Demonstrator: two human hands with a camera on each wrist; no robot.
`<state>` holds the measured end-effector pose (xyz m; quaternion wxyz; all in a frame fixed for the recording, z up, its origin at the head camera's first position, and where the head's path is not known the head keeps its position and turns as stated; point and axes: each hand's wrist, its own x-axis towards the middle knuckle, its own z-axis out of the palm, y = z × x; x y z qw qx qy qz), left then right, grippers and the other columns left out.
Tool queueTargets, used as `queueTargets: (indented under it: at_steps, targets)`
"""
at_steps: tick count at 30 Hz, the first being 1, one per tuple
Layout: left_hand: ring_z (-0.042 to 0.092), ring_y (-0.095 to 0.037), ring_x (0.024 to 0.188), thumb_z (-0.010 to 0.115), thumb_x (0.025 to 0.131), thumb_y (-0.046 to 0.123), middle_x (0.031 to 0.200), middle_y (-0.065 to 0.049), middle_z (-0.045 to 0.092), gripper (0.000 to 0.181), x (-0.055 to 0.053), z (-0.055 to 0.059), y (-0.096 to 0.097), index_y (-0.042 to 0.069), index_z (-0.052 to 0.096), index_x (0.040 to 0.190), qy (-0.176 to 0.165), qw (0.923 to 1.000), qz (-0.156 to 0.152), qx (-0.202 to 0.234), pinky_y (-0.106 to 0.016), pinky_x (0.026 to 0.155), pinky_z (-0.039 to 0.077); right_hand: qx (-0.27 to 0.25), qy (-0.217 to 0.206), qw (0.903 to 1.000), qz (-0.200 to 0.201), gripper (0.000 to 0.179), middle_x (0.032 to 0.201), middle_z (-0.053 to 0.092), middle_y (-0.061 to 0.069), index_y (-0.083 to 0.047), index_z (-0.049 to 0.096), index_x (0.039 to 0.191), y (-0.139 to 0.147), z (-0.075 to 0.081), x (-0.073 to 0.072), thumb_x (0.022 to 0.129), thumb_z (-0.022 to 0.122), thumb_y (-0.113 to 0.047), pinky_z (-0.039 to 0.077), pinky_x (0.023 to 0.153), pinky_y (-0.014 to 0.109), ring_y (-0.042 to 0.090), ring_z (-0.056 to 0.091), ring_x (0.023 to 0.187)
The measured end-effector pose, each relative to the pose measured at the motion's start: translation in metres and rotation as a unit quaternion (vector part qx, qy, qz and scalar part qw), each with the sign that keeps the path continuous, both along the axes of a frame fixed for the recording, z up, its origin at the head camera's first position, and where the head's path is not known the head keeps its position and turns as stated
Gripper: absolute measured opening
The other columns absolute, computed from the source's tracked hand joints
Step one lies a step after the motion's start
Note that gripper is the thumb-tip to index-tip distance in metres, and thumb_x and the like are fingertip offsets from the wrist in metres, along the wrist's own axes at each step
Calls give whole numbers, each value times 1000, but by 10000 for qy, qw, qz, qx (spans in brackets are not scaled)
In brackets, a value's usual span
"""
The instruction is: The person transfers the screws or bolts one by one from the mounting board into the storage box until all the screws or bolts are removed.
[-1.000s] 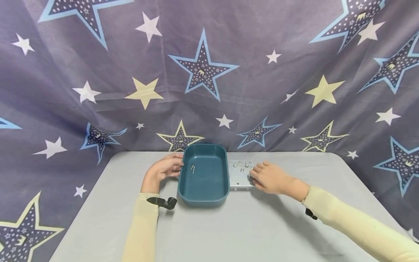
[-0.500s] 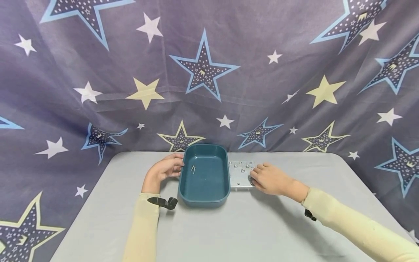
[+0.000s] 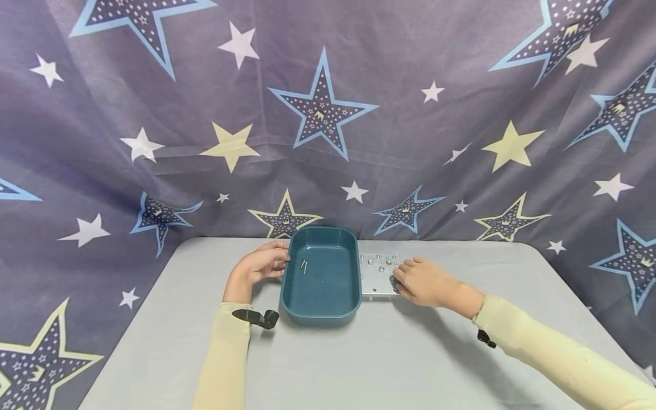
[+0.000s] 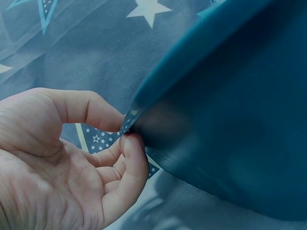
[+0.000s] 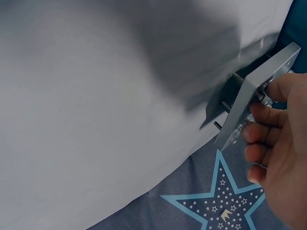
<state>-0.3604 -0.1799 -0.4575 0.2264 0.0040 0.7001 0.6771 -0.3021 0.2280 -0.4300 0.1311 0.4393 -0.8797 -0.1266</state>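
Note:
A deep teal plastic tray [image 3: 328, 299] sits on the table in the head view, two slim metal screws [image 3: 305, 267] lying inside it. My left hand [image 3: 261, 265] holds the tray's left side; in the left wrist view, thumb and fingers pinch its edge. Right of the tray is a silver metal plate [image 3: 375, 280] with several bolts in its top. My right hand [image 3: 425, 282] is at the plate's right end, thumb and forefinger pinching a bolt [image 3: 393, 279]. From the right wrist view, bolt shanks [image 5: 226, 106] stick out below the plate [image 5: 271, 69], which stands raised off the table.
A pale grey cloth covers the table [image 3: 353, 370]. Behind it hangs a purple-grey curtain [image 3: 400, 142] printed with stars, close to the back edge. The tray and the plate stand side by side near that edge.
The head view has shifted very slightly, so the scene sits a little lower and further right. Both hands keep their places on the tray and at the plate's bolt.

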Motion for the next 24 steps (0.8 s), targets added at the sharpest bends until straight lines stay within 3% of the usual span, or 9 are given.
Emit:
queueTargets:
  at_steps: [24]
  targets:
    - [57, -6, 72, 52, 92, 2, 86, 4, 59, 43, 0, 1, 2, 0, 41, 133, -43, 10000, 88, -16, -24, 69, 51, 63, -150, 9997, -201, 14, 77, 60, 2, -9, 59, 88, -6, 2, 2, 94, 65, -21, 45, 69, 32, 19, 57, 75]
